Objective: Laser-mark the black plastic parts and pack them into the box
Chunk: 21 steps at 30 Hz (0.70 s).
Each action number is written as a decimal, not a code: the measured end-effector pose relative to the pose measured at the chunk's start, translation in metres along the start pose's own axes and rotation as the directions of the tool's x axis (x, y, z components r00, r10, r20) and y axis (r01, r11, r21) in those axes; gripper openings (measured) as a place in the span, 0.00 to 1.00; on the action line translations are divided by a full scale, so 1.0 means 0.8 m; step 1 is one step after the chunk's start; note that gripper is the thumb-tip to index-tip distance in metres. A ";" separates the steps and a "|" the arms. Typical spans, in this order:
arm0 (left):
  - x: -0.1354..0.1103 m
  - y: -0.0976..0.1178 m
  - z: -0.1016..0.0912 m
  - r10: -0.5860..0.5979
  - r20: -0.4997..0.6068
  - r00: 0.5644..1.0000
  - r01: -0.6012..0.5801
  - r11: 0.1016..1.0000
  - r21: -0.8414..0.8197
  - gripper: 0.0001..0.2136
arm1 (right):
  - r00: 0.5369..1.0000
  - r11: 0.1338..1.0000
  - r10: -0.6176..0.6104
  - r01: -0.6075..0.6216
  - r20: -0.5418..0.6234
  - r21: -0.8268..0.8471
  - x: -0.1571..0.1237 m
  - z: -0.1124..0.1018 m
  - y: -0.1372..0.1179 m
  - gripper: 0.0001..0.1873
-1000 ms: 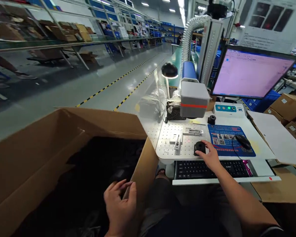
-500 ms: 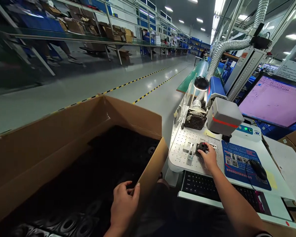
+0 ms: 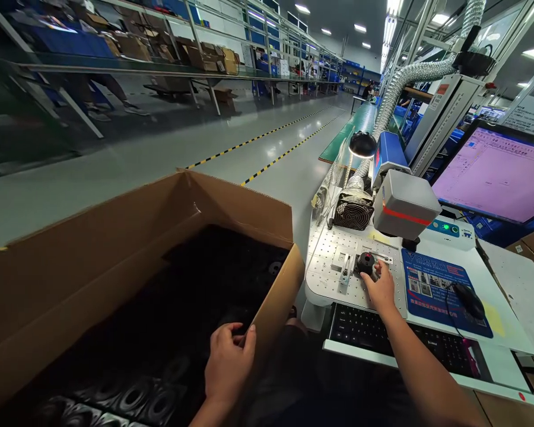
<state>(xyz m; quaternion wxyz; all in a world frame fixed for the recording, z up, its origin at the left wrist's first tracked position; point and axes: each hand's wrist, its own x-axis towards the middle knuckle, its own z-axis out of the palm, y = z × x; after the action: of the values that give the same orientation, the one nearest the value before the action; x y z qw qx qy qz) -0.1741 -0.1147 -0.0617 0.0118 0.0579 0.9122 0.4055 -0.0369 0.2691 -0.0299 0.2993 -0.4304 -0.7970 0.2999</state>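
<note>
A black round part (image 3: 365, 262) sits on the perforated metal plate (image 3: 323, 276), just right of a small metal clamp block (image 3: 346, 270). My right hand (image 3: 380, 287) is at the part's lower right side. Its thumb and fingers are spread apart, with the fingertips slightly back from the part and the thumb close to its lower edge. On the left, my left hand (image 3: 229, 362) grips the near right wall of a cardboard box (image 3: 273, 290), fingers on the inner side. Black parts with round openings (image 3: 133, 397) lie in the box, mostly in deep shadow.
Above the plate hangs a grey machine head (image 3: 407, 201) with a red stripe. A black fan (image 3: 352, 213) stands behind the plate. To the right are a blue mat (image 3: 440, 290), a mouse (image 3: 469, 301) and a monitor (image 3: 493, 172). A keyboard (image 3: 365, 335) lies in front.
My right hand's fingers have drawn back slightly to the right from the black part, which stays on the plate. My left hand keeps its place at the box wall. The view has shifted a little.
</note>
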 end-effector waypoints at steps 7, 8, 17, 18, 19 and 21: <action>-0.002 -0.002 0.004 0.008 -0.029 1.000 -0.008 1.000 -0.011 0.23 | 1.000 0.999 -0.009 0.009 -0.014 -0.036 -0.002 0.014 0.003 0.33; -0.002 -0.001 0.004 0.010 -0.032 0.999 -0.010 1.000 -0.011 0.23 | 1.000 0.999 -0.008 0.008 -0.016 -0.040 -0.002 0.015 0.003 0.33; -0.005 0.008 0.000 0.002 -0.043 0.999 -0.001 1.000 0.019 0.22 | 0.999 0.999 -0.021 0.023 -0.044 0.036 -0.015 -0.014 -0.010 0.36; -0.006 0.007 0.001 0.002 -0.045 0.999 -0.001 1.000 0.022 0.22 | 0.997 0.997 -0.045 0.049 -0.060 0.061 -0.026 -0.027 -0.009 0.36; -0.006 0.005 0.003 0.001 -0.047 0.999 0.000 1.000 0.024 0.22 | 0.994 0.993 -0.077 0.083 -0.072 0.089 -0.040 -0.042 -0.006 0.34; -0.006 0.002 0.007 -0.004 -0.050 0.999 0.006 1.000 0.026 0.23 | 0.986 0.977 -0.146 0.156 -0.074 0.147 -0.079 -0.071 0.004 0.28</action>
<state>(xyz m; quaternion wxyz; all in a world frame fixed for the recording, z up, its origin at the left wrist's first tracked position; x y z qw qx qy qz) -0.1691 -0.1102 -0.0643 -0.0108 0.0456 0.9175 0.3949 0.0350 0.2280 -0.0095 0.3782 -0.3538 -0.7923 0.3225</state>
